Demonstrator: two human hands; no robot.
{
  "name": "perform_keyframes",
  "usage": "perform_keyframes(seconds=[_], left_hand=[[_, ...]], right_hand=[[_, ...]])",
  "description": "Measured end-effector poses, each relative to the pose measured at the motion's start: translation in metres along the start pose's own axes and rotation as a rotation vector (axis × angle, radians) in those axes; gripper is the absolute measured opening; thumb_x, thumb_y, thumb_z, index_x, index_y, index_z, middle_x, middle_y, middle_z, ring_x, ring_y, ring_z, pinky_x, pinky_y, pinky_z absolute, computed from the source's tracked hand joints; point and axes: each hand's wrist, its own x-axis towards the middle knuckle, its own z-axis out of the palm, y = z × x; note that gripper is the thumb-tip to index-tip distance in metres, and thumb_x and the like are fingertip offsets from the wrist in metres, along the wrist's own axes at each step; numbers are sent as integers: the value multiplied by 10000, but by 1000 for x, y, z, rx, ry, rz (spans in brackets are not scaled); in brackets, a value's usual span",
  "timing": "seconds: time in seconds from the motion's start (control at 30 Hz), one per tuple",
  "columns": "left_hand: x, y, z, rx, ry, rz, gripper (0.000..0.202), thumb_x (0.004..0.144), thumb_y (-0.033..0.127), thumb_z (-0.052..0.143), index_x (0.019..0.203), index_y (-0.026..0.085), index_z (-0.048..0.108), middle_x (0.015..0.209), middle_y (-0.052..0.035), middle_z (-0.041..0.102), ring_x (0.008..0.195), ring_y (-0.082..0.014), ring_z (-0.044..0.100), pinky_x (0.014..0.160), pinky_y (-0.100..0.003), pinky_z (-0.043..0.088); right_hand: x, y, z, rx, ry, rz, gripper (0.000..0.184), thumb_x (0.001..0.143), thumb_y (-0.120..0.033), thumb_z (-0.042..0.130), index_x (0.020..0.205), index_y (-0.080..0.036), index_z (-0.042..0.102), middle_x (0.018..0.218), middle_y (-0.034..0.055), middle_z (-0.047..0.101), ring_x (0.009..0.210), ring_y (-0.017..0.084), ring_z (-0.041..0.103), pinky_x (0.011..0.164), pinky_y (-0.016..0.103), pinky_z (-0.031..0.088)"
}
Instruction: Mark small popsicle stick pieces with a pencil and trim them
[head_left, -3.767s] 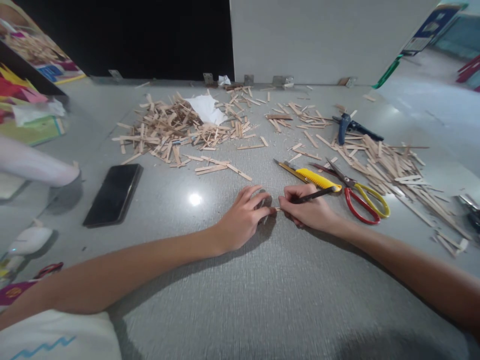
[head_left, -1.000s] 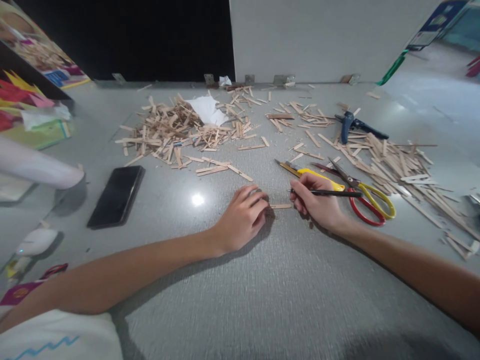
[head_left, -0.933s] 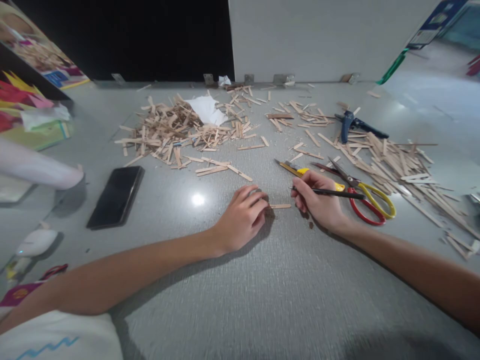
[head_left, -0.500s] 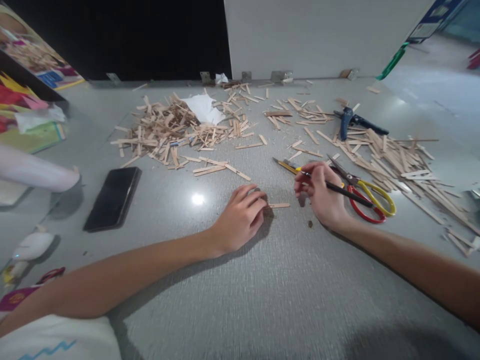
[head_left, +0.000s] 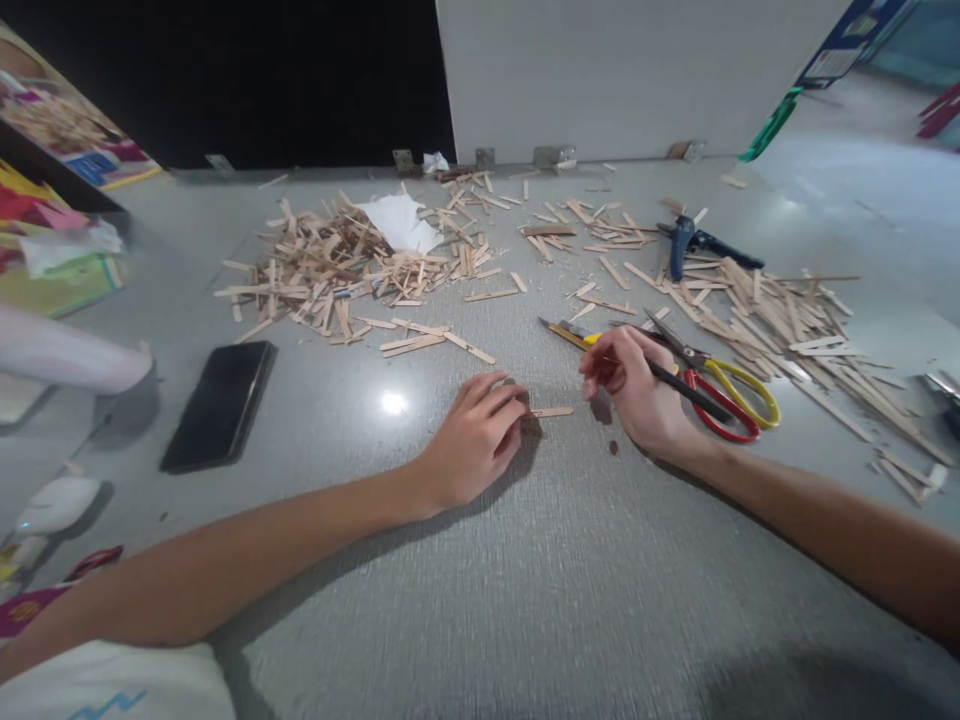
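My left hand (head_left: 478, 440) rests on the grey table with its fingers curled over one end of a wooden craft stick (head_left: 553, 412). The stick's other end points right, with small dark marks near the fingers. My right hand (head_left: 636, 395) is closed around a slim black pen (head_left: 694, 393), whose back end slants down to the right over the scissors. Its writing tip is hidden by the fingers. Just behind this hand lie a yellow utility knife (head_left: 568, 334) and scissors (head_left: 724, 385) with red and yellow handles.
A heap of craft sticks (head_left: 315, 260) with white tissue (head_left: 401, 222) lies back left. More sticks (head_left: 780, 315) spread to the right, near a blue-handled tool (head_left: 681, 245). A black phone (head_left: 219, 405) lies left, beside a pale tube (head_left: 71, 350). A black-and-white panel (head_left: 637, 80) stands behind.
The whole view shifts slightly, so most things appear a little further left. My right hand has tilted slightly with the pen; my left hand keeps its hold on the craft stick.
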Motion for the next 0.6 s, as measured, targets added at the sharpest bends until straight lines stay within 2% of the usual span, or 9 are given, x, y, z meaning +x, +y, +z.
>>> perform_keyframes(seconds=[0.1,0.2,0.3,0.37,0.43,0.47,0.53,0.6], left_hand=[[-1,0,0,13,24,42,239,1060,98,503,1176,169,698,1265,-130,742,1378,-330,607,1147,-553,532],[-1,1,-2,11,41,95,276,1057,90,500,1260,170,671,1291,-127,738,1385,-320,605,1158,-528,530],[0,3,-6,-5,-46,163,370,1049,81,493,1371,199,631,1332,-110,730,1421,-301,584,1203,-519,490],[0,4,-8,-1,-102,230,401,1043,83,501,1407,208,613,1367,-107,720,1438,-301,571,1236,-534,452],[0,5,-8,11,-81,252,375,1047,88,507,1392,187,614,1357,-117,723,1417,-305,584,1229,-535,458],[0,4,-7,18,-53,234,359,1050,86,504,1378,177,618,1342,-122,726,1402,-305,594,1211,-526,477],[0,4,-5,30,10,175,337,1055,80,497,1350,174,629,1300,-121,736,1374,-301,613,1167,-508,517],[0,4,-3,44,52,134,322,1051,72,502,1323,178,638,1283,-119,738,1365,-304,620,1139,-507,538]], right_hand=[[1,-8,-1,81,-62,23,428,919,-650,724,840,-249,599,908,28,768,656,150,679,708,334,593],[1,-16,-1,151,-97,89,448,927,-693,694,873,-258,602,1087,46,790,815,182,734,896,400,606],[-1,-26,0,152,-125,127,462,939,-718,670,877,-265,600,1192,56,780,977,220,754,950,416,593],[-2,-34,-1,72,-138,97,443,948,-698,681,912,-264,603,1203,59,776,952,211,751,891,391,595],[1,-44,-7,-136,-205,26,427,964,-661,692,920,-244,612,1057,55,784,781,175,715,749,336,570],[4,-48,-12,-296,-283,-18,425,980,-640,686,892,-229,620,920,42,766,683,156,670,674,311,530],[10,-57,-24,-679,-540,-81,404,1011,-536,681,776,-211,630,689,5,674,583,143,588,612,295,443],[16,-62,-36,-1024,-755,-78,340,1002,-366,695,708,-209,629,613,-14,616,574,148,576,612,294,392]])
